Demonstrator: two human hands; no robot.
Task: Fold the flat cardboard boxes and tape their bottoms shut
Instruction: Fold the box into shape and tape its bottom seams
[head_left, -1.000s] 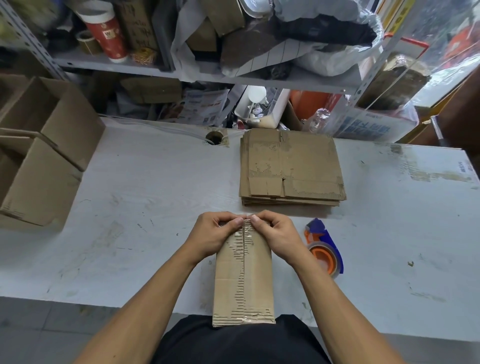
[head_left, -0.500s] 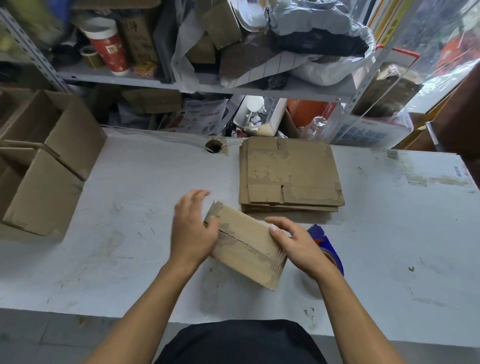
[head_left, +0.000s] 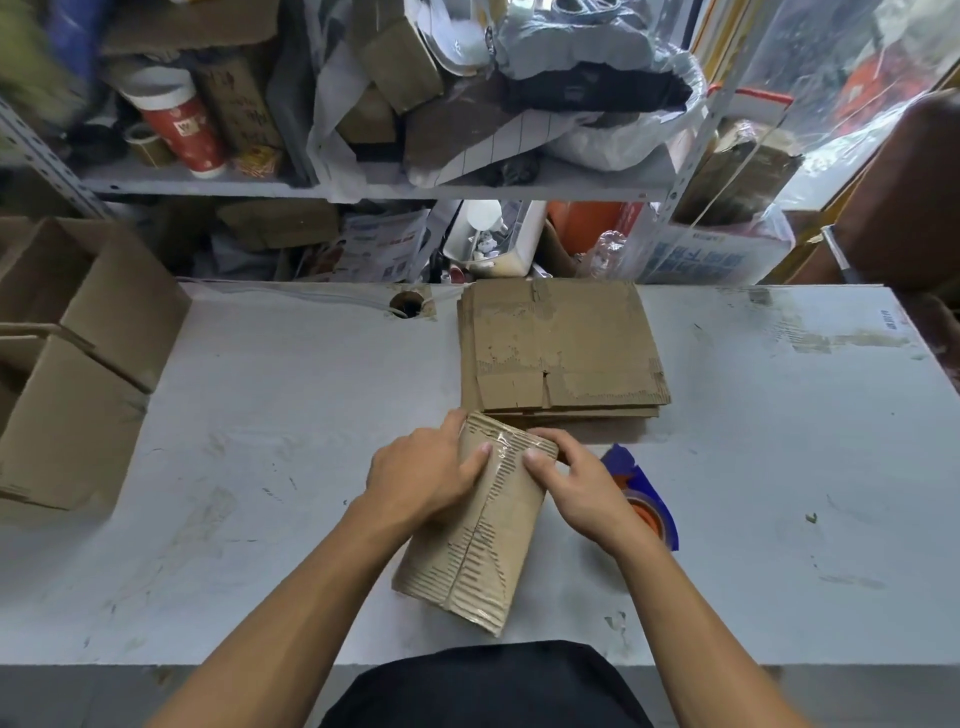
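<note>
Head view: box (head_left: 475, 525) lengthwise, far end tilted right

A cluttered shelf (head_left: 363, 187) runs behind the white table (head_left: 291, 415), with a red-and-white cup (head_left: 182, 130) standing on it at the left beside a small tape roll (head_left: 141, 141). Plastic bags (head_left: 613, 140) are heaped further right. Below, an orange tub (head_left: 582, 223) sits among papers.

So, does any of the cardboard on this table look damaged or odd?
Yes. The small brown cardboard box under both hands has its outer paper torn, exposing corrugated ribs. The top sheet of the flat brown cardboard stack is similarly peeled along its lower flaps.
</note>
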